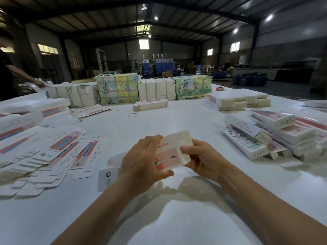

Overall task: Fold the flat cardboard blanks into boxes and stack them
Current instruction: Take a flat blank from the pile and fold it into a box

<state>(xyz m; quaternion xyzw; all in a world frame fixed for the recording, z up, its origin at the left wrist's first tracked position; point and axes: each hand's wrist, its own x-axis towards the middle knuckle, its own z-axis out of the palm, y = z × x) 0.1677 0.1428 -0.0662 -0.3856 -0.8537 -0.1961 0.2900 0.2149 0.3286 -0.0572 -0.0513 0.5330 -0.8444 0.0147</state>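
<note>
Blank sits between both hands, lifted above the white table, pink printed face toward us. Left hand wraps its near-left edge, thumb curled under the bottom corner, fingers over the top edge. Right hand pinches the right edge, thumb on the printed face, fingers behind. We cannot tell how far the piece is folded. Left of the left hand we see a fanned spread of flat blanks, one loose white blank just beside the wrist. Right of the right hand lies a pile of folded boxes. Beyond the hands: rubber bands, a small banded stack, wrapped bundles along the far edge. Another person's arm reaches in far left.
</note>
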